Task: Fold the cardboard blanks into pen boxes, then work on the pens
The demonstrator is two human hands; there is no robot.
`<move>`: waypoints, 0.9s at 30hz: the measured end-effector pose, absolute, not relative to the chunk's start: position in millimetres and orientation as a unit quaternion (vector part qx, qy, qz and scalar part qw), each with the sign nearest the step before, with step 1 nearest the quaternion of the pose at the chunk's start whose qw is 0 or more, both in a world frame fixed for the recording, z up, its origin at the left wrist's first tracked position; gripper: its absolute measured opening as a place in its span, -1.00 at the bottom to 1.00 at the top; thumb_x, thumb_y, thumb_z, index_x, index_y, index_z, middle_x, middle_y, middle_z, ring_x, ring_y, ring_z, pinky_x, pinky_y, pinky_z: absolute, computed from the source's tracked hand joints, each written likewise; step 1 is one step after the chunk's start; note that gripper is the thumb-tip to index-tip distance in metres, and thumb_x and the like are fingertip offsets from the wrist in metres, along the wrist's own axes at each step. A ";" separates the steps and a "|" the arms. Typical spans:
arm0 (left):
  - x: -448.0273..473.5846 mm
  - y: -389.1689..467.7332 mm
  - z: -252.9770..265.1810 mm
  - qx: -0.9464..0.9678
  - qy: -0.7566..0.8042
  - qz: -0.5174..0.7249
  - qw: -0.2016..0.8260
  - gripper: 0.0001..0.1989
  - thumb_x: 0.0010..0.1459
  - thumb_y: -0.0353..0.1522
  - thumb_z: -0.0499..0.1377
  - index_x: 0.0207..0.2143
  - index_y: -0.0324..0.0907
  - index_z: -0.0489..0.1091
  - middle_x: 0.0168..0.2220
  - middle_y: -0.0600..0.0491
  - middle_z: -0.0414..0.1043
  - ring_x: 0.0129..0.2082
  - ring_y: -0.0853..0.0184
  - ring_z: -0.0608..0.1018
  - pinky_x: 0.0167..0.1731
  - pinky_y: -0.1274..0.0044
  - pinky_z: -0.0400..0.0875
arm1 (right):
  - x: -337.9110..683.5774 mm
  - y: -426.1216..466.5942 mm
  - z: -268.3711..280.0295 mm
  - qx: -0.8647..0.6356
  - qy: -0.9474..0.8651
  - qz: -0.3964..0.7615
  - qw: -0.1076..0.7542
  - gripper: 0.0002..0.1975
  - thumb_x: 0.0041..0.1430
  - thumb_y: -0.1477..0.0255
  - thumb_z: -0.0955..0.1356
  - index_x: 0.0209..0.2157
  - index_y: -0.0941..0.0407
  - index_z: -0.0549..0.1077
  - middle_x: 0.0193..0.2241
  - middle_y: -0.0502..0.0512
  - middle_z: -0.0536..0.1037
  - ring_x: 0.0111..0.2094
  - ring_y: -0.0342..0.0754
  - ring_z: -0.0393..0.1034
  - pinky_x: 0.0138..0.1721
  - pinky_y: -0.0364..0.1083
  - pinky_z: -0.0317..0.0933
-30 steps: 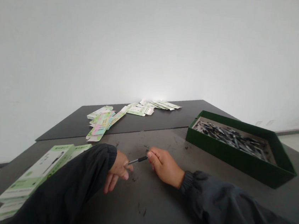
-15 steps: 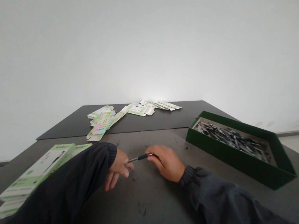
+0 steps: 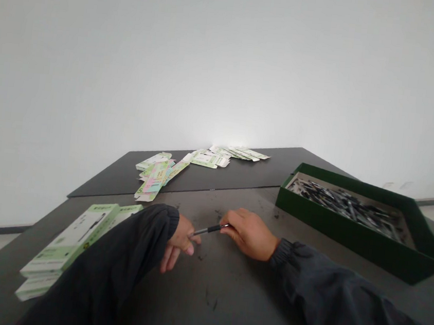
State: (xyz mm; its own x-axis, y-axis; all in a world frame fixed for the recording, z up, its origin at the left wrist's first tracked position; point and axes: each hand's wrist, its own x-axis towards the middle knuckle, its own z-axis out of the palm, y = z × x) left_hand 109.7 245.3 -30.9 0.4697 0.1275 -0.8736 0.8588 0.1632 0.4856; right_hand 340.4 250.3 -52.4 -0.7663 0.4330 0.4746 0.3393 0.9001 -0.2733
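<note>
A pen (image 3: 207, 230) with a clear barrel and black grip spans the gap between my two hands, low over the dark table. My left hand (image 3: 179, 241) is closed on the barrel end, its lower fingers hanging loosely. At the tip end, my right hand (image 3: 248, 233) pinches the pen between thumb and forefinger; the very tip is partly covered. To the right of my right hand stands a green box (image 3: 342, 225) holding many loose pens (image 3: 346, 203).
Stacked white-and-green pen cartons (image 3: 71, 237) lie at the left, partly behind my left sleeve. Flattened cartons (image 3: 205, 158) spread along the back of the table (image 3: 226, 298), with green, pink and blue ones (image 3: 157, 177) at back left. A pale wall (image 3: 226, 70) rises behind.
The whole scene has shifted slightly to the right in view, as the camera turned a little. Both hands keep the same hold on the pen.
</note>
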 end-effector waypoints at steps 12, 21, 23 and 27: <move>122.3 239.4 -16.7 0.579 0.431 -0.304 0.621 -0.40 0.20 -0.36 -0.13 0.14 -0.30 -0.46 -0.63 0.10 0.41 -0.57 0.31 0.51 -0.31 0.40 0.29 | 342.6 249.0 -50.5 -0.226 -0.937 0.125 0.234 -0.83 0.14 0.33 0.15 -0.35 0.14 0.24 -0.47 0.07 0.39 -0.44 -0.13 0.23 -0.44 -0.19 0.00; 122.8 239.0 -15.8 0.576 0.436 -0.296 0.625 -0.38 0.19 -0.34 -0.11 0.15 -0.31 -0.47 -0.64 0.12 0.40 -0.58 0.32 0.51 -0.26 0.38 0.27 | 342.0 249.9 -56.3 -0.222 -0.934 0.117 0.254 -0.81 0.15 0.32 0.14 -0.37 0.14 0.24 -0.50 0.05 0.37 -0.46 -0.13 0.20 -0.45 -0.19 -0.04; 121.6 240.0 -17.2 0.577 0.430 -0.294 0.629 -0.38 0.18 -0.33 -0.10 0.15 -0.30 -0.45 -0.63 0.10 0.41 -0.57 0.32 0.51 -0.26 0.38 0.27 | 342.3 250.5 -56.3 -0.208 -0.938 0.115 0.253 -0.79 0.16 0.32 0.12 -0.39 0.14 0.25 -0.50 0.05 0.36 -0.45 -0.14 0.19 -0.44 -0.19 -0.04; 117.2 243.8 -24.4 0.571 0.426 -0.284 0.642 -0.37 0.18 -0.34 -0.10 0.15 -0.30 -0.45 -0.61 0.09 0.42 -0.57 0.31 0.51 -0.28 0.39 0.28 | 343.0 250.8 -56.0 -0.204 -0.940 0.119 0.248 -0.80 0.15 0.33 0.13 -0.40 0.14 0.25 -0.50 0.05 0.36 -0.46 -0.14 0.19 -0.43 -0.19 -0.04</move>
